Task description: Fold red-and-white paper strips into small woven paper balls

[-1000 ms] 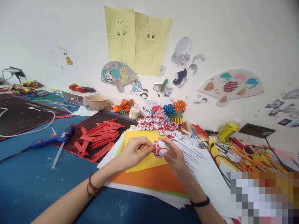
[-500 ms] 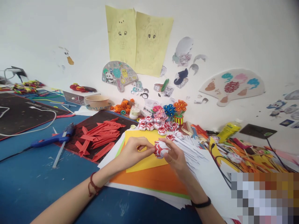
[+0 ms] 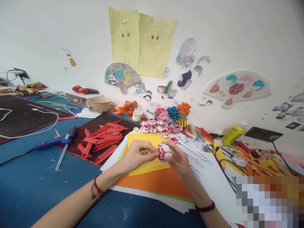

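Note:
A red and white folded paper ball (image 3: 164,152) is held up between my hands, above yellow and orange sheets (image 3: 152,182). My right hand (image 3: 180,160) grips its right side with thumb and fingers. My left hand (image 3: 140,155) pinches at its left edge with thumb and forefinger; whatever fine part lies between the tips is too small to tell. Behind my hands sit several similar red and white paper pieces (image 3: 152,128). White paper strips (image 3: 196,158) are spread to the right of my right hand.
Red folded strips (image 3: 104,136) lie on a dark mat at left, beside a blue glue gun (image 3: 55,141). A bowl (image 3: 99,104), a white bottle (image 3: 137,114) and paper flowers (image 3: 172,112) stand along the wall. A yellow bottle (image 3: 234,133) leans at right near scattered orange strips.
The whole view has shifted very slightly. Both hands keep nearly the same hold on the paper ball.

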Available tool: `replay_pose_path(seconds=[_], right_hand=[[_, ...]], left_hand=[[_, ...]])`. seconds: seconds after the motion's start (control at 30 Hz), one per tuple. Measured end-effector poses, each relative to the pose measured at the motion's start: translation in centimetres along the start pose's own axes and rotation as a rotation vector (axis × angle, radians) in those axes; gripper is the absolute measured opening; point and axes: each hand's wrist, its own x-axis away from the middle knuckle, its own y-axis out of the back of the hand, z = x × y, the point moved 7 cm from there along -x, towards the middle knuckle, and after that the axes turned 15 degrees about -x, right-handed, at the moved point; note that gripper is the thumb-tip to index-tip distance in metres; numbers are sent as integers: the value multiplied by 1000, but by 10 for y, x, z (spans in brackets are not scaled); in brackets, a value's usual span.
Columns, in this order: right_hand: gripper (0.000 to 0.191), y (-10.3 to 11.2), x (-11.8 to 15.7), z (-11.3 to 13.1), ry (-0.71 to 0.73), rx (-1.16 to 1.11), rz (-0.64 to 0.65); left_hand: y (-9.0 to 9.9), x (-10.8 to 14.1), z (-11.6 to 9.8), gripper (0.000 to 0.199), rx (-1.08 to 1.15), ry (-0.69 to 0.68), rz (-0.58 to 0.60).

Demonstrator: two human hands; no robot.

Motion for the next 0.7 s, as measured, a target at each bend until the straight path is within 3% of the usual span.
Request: replay_pose_path(seconds=[0.27,0.47,0.7], right_hand=[[52,0,0,-4,4,-29,6],[52,-3,0,-6,-22,-49,13],[54,-3,0,-10,-131,-54,5]], left_hand=[[-2,-1,-3,22,57,-5,39],[2,0,-3,16,1,11,-34],[5,0,-10,14,-112,-86,-24]])
